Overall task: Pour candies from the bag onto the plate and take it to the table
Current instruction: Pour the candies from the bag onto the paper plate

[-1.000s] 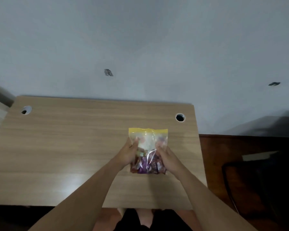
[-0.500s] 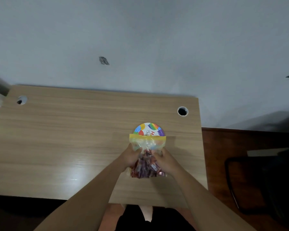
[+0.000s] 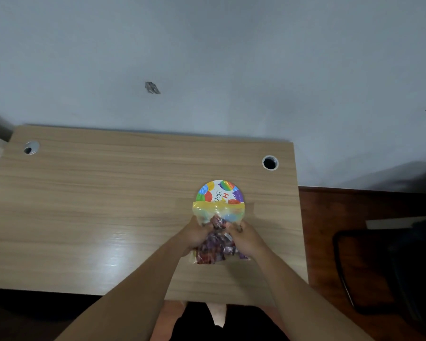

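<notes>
A clear plastic bag with a yellow top strip [image 3: 218, 209] hangs over the wooden desk [image 3: 96, 205], full of purple and red wrapped candies [image 3: 213, 247]. My left hand [image 3: 194, 233] grips the bag's left side and my right hand [image 3: 244, 238] grips its right side, both pinching near the middle. Just beyond the bag lies a round paper plate printed with coloured balloons [image 3: 219, 191]; the bag's yellow top covers the plate's near half.
The desk stands against a pale wall and has a cable hole at the far right [image 3: 270, 162] and another at the far left [image 3: 31, 147]. A dark chair [image 3: 379, 267] stands on the brown floor to the right. My legs show below the desk's near edge.
The bag has dropped lower toward me, uncovering the plate behind it. My hands have drawn closer together on the bag.
</notes>
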Available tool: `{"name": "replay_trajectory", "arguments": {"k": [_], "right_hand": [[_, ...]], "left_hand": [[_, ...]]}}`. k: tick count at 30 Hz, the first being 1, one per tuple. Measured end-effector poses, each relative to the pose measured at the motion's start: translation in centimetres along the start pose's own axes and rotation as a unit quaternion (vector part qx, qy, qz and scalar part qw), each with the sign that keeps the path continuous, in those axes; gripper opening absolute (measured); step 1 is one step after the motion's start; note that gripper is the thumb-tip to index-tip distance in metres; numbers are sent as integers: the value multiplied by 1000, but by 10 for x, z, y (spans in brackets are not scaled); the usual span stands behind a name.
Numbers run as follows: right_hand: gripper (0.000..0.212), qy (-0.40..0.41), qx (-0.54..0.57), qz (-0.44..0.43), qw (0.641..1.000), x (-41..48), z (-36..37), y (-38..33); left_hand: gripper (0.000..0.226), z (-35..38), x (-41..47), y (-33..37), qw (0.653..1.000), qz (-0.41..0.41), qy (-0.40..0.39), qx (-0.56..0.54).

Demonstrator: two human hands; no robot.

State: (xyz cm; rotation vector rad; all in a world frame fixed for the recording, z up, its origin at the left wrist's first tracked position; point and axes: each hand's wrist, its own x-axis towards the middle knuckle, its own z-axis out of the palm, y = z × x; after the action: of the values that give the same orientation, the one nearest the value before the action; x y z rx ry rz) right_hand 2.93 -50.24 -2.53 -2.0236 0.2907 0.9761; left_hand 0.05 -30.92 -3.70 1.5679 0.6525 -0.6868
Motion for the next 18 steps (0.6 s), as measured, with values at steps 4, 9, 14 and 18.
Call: {"name": "replay_trajectory", "arguments": {"k": [4, 9, 14, 18], "right_hand": [[53, -5, 15, -4, 1000, 1, 1, 8], [67, -7, 18, -29, 999, 4, 3, 15], [80, -1, 17, -19, 1000, 2, 4, 12], [82, 8, 14, -6, 1000, 3, 5, 10]], "left_hand": [[36, 0, -5, -1, 1000, 11, -21, -7], [31, 0, -12, 3, 999, 11, -34, -15], [30, 0, -11, 2, 999, -6, -34, -29], [24, 0, -13, 7, 999, -10, -29, -40]]}}
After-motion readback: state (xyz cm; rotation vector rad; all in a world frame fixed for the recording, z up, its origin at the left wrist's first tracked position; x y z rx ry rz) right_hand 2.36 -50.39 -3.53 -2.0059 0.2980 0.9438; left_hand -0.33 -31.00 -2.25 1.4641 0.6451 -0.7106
